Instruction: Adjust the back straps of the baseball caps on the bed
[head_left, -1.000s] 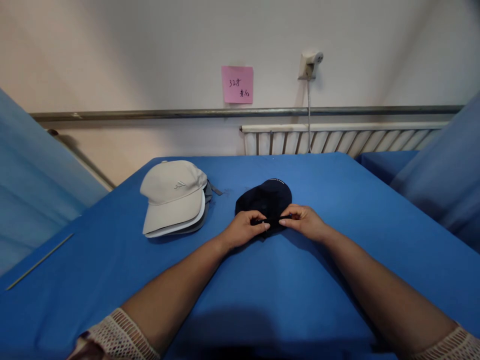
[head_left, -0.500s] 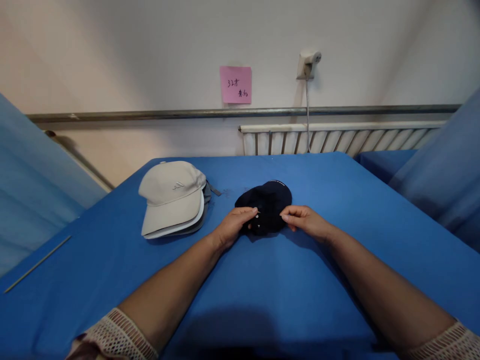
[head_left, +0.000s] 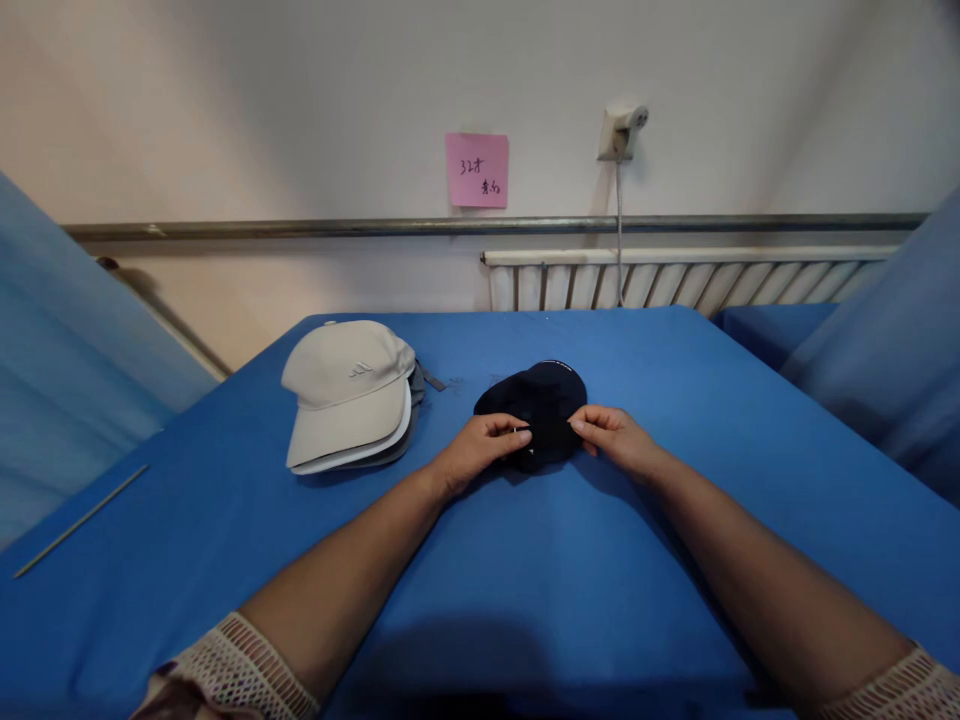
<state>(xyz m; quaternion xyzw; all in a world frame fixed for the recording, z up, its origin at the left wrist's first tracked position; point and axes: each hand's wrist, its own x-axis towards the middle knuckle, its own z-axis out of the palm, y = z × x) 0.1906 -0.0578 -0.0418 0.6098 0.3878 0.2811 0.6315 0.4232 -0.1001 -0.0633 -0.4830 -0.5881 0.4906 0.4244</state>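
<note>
A black cap (head_left: 547,400) lies on the blue-covered table, its brim pointing away from me with small white lettering along the edge. My left hand (head_left: 484,447) pinches the near left part of the cap, thumb on top, beside a small white mark. On the near right side, my right hand (head_left: 611,437) has its thumb and forefinger closed on the cap's edge. To the left rests a stack of caps, with a beige cap (head_left: 349,385) on top and a white brim and a grey cap showing beneath it.
The blue table cover (head_left: 637,580) spreads under everything. A thin stick (head_left: 81,522) lies at the far left. Behind stand a radiator (head_left: 585,285) and a metal rail (head_left: 360,229); a pink note (head_left: 477,171) and a plugged socket (head_left: 618,135) are on the wall. Blue curtains (head_left: 75,340) hang at both sides.
My left thumb and fingers have shifted right along the near edge of the black cap, covering the spot where white marks showed. My right hand stays nearly in place.
</note>
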